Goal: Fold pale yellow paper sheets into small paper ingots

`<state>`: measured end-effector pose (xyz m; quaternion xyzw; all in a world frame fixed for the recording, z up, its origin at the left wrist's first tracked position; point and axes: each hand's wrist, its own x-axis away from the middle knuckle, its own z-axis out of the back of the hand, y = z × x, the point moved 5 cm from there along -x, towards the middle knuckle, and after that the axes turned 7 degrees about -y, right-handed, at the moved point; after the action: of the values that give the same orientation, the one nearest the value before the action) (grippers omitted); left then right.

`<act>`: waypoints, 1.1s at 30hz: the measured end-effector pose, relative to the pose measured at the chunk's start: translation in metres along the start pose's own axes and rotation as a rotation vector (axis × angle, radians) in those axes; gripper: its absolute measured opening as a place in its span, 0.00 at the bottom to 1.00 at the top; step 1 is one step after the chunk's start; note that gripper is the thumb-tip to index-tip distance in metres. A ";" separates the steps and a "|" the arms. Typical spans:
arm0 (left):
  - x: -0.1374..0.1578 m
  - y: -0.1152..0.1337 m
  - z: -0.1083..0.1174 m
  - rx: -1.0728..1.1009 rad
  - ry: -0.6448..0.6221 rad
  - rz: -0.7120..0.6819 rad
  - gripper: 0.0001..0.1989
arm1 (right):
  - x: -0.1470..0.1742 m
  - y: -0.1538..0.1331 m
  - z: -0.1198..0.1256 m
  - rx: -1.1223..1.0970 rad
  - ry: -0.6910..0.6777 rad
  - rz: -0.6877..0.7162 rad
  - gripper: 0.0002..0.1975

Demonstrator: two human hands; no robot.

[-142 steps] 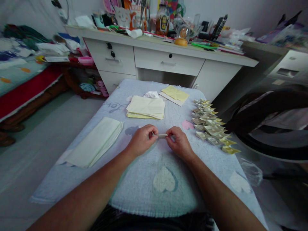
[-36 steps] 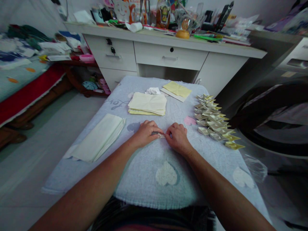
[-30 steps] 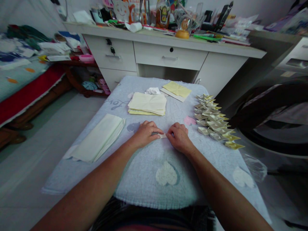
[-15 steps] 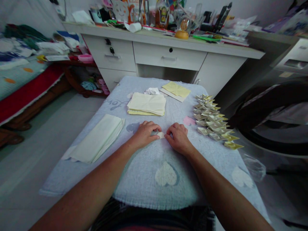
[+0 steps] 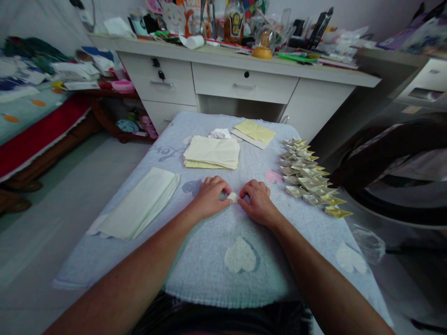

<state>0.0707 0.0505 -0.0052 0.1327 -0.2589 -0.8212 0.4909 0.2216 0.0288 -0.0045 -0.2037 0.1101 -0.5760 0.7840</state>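
A small folded piece of paper (image 5: 233,197), pale cream, is pinched between my two hands at the middle of the cloth-covered table (image 5: 209,251). My left hand (image 5: 212,196) grips its left end with thumb and fingers. On the other end, my right hand (image 5: 257,199) presses with thumb and forefinger. Part of the paper is hidden by the fingertips. Beyond my hands lies a stack of cream and yellow paper sheets (image 5: 211,151). Rows of folded paper boats (image 5: 307,174) stand at the right, several of them.
Folded pale paper (image 5: 138,204) lies at the left of the table. Yellow sheets (image 5: 256,131) and a crumpled white tissue (image 5: 220,133) are at the back. A cluttered white desk (image 5: 244,90) stands behind, a bed (image 5: 42,125) left, a washing machine (image 5: 394,177) right.
Both hands stay on the small paper, with slight finger movement. A little more of the paper shows between the fingertips. The whole view has shifted slightly.
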 end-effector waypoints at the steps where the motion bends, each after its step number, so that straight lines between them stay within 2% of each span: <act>1: 0.001 0.002 0.000 0.021 0.005 -0.021 0.06 | 0.001 0.000 0.001 -0.011 -0.003 0.008 0.03; 4: 0.002 0.006 -0.003 0.108 0.005 -0.090 0.02 | 0.002 0.000 0.002 -0.044 -0.004 0.043 0.03; 9: 0.003 0.005 -0.006 0.242 -0.007 -0.098 0.07 | 0.003 0.000 0.003 -0.103 0.029 0.128 0.03; 11: 0.004 0.007 -0.005 0.259 -0.025 -0.122 0.06 | 0.003 0.000 0.004 -0.123 0.066 0.148 0.03; 15: 0.007 0.005 0.004 0.312 0.070 -0.071 0.07 | 0.006 -0.002 0.011 -0.129 0.190 0.169 0.06; 20: 0.008 0.004 0.005 0.281 0.118 -0.053 0.06 | 0.007 -0.004 0.013 -0.096 0.259 0.174 0.04; 33: 0.012 0.014 0.009 0.228 0.189 -0.149 0.06 | 0.005 -0.009 0.011 0.033 0.258 0.216 0.03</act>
<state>0.0708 0.0373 0.0105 0.2828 -0.2925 -0.8045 0.4326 0.2203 0.0236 0.0097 -0.1022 0.2216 -0.5113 0.8240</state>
